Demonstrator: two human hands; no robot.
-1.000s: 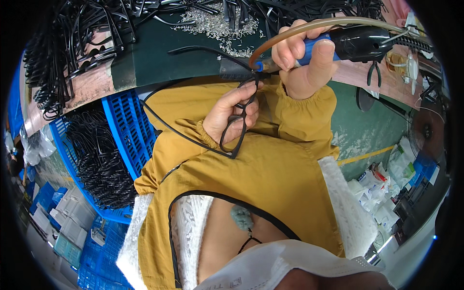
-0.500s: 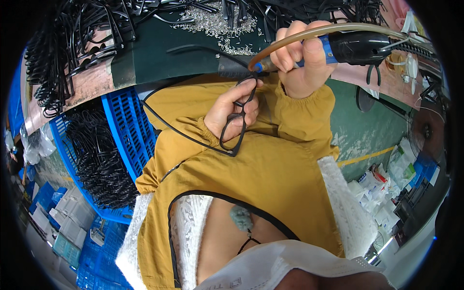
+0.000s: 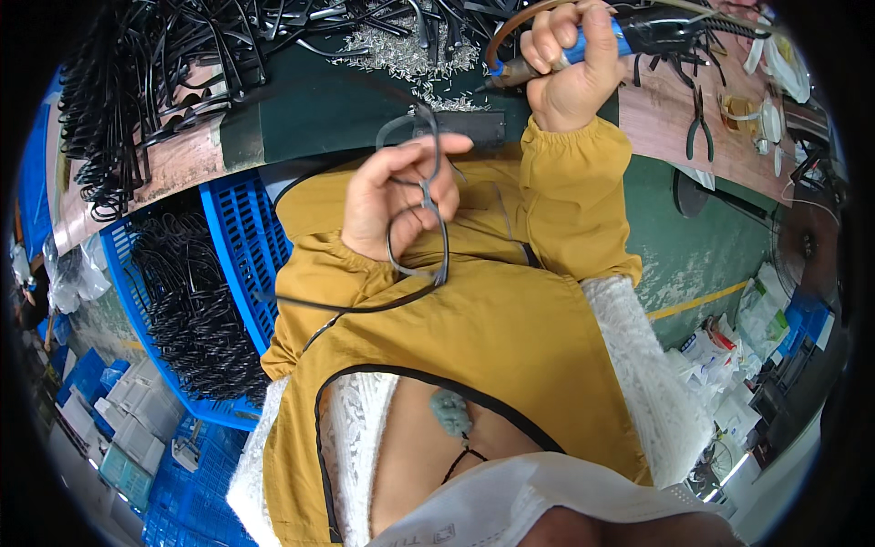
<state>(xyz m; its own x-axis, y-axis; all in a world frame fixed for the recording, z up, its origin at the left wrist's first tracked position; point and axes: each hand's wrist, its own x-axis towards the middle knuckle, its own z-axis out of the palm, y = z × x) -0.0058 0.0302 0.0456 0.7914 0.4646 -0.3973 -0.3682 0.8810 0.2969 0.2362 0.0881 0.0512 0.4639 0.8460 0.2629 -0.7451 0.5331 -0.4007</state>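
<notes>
My left hand (image 3: 392, 187) is closed round a black eyeglass frame (image 3: 445, 246), above my lap near the table edge. The frame is smeared by motion; one temple trails across my left sleeve. Up and to the right, my right hand (image 3: 574, 82) grips a blue and black powered screwdriver (image 3: 652, 35). A brownish tube curves to its nose. The driver's tip is above the dark green mat (image 3: 310, 114), close to small silver screw-like pieces (image 3: 392, 50) and apart from the frame. A small dark block (image 3: 485, 126) lies at the mat's near edge.
Piles of black glasses parts (image 3: 155, 82) cover the table's far and left sides. A blue basket (image 3: 241, 228) full of black frames stands left of my lap. Black-handled pliers (image 3: 700, 128) lie at the table's right. Blue crates (image 3: 196, 483) sit lower left.
The screwdriver has lifted away from the frame, up toward the small silver pieces. My left hand has shifted left with the frame, which has turned in its fingers.
</notes>
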